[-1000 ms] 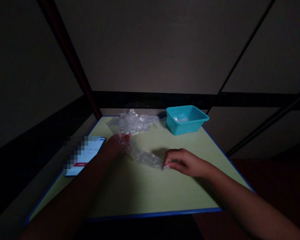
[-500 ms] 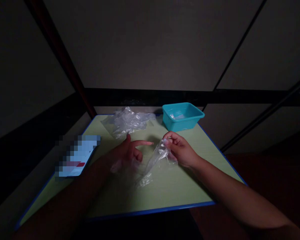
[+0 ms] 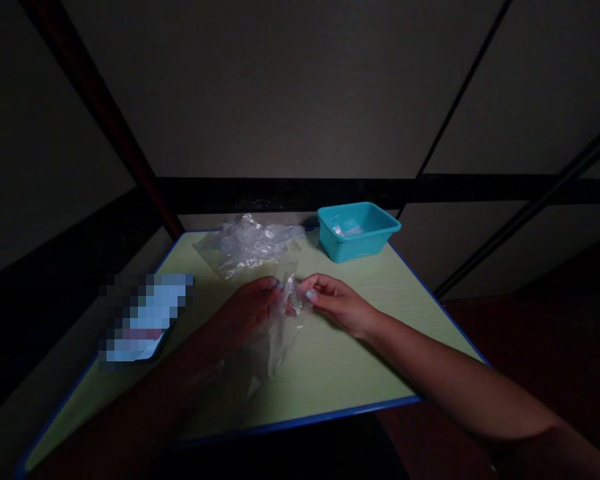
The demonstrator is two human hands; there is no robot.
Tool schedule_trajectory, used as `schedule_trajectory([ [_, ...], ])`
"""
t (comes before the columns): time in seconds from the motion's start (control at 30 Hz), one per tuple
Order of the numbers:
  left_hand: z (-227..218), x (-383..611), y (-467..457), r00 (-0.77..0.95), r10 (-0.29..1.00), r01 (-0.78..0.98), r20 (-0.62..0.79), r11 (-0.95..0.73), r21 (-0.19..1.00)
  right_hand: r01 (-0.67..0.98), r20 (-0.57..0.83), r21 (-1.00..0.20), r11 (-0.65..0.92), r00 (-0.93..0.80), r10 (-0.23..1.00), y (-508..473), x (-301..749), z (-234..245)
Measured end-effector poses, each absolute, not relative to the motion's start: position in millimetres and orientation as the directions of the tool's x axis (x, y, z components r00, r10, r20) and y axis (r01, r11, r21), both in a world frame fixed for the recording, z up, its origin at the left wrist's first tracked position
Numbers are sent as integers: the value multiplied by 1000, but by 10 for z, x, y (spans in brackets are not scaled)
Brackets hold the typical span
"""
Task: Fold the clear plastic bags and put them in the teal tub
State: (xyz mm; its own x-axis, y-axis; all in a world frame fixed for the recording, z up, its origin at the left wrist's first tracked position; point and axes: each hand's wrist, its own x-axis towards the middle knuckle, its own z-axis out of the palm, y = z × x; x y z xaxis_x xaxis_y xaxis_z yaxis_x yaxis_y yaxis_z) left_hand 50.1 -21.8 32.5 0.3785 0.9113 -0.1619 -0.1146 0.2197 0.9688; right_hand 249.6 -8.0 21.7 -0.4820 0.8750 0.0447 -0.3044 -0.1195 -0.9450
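Note:
A clear plastic bag [image 3: 277, 340] hangs between my two hands above the table, its lower part drooping toward the front edge. My left hand [image 3: 255, 300] pinches the bag near its top, thumb and fingers together. From the other side, my right hand [image 3: 337, 301] grips the bag's edge between thumb and fingertips. The hands are close together with the crinkled film between them. Behind my left hand lies a crumpled pile of clear plastic bags [image 3: 247, 243].
At the back right of the green table [image 3: 360, 367] stands a turquoise plastic basket [image 3: 357, 248] with some clear plastic inside. A phone with a lit, blurred-out screen [image 3: 150, 320] is at the left edge. Dark panels [image 3: 290, 93] rise behind the table.
My left hand has gone from a stretched-out index finger to pinching the bag. My right hand has come slightly lower, and the bag is now drawn between both hands.

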Motion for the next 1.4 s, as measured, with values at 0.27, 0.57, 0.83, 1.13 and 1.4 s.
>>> schedule_trajectory([
  [0.27, 138, 437, -84, 266, 958, -267, -103, 176, 947, -400, 32, -899, -177, -465, 885, -43, 2614, 306],
  [0.57, 146, 498, -156, 432, 895, -227, -109, 225, 947, -364, -101, -870, -332, -528, 843, -32, 2642, 287],
  [0.83, 100, 514, -199, 555, 819, -92, -147, 237, 967, -257, -82, -919, -300, -621, 780, -59, 2569, 199],
  [1.13, 362, 261, -143, 547, 799, -61, -251, 337, 939, -245, 34, -964, -105, -506, 862, 65, 2866, 454],
  [1.4, 237, 196, -15, 375, 889, -98, -262, 318, 943, 117, 28, -989, 93, -462, 886, 305, 3061, 338],
])
